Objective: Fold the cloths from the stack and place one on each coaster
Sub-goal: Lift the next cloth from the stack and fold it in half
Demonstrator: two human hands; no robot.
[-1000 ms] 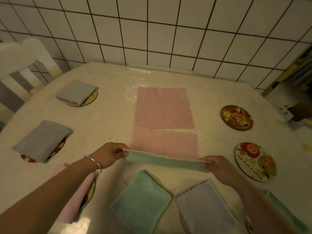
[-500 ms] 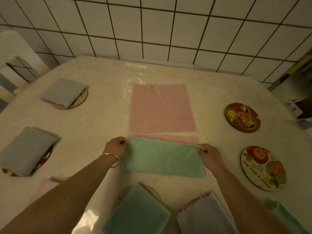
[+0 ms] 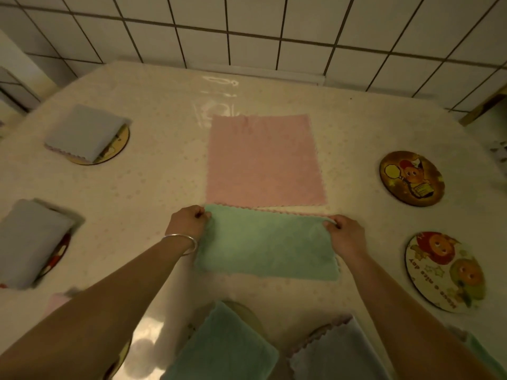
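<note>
A green cloth (image 3: 267, 244) lies folded in half as a wide strip at the table's middle. My left hand (image 3: 189, 222) pinches its far left corner and my right hand (image 3: 346, 233) pinches its far right corner. Just beyond it a pink cloth (image 3: 263, 160) lies flat, with a thin pink edge showing under the green one. Two bare coasters sit at the right: a dark one (image 3: 411, 178) and a pale one (image 3: 445, 271). Folded grey cloths cover the coasters at far left (image 3: 83, 133) and left (image 3: 27, 242). A folded green cloth (image 3: 225, 349) and a grey one (image 3: 337, 355) lie near me.
The table (image 3: 142, 193) has a pale glossy cover and stands against a white tiled wall (image 3: 252, 28). A folded pink cloth (image 3: 56, 301) peeks out at the lower left, and a green cloth's edge (image 3: 482, 352) at the lower right.
Both hands carried the green cloth's near edge forward over itself and laid it down, folding it in half. It now covers most of the lower pink cloth. The view tilted downward.
</note>
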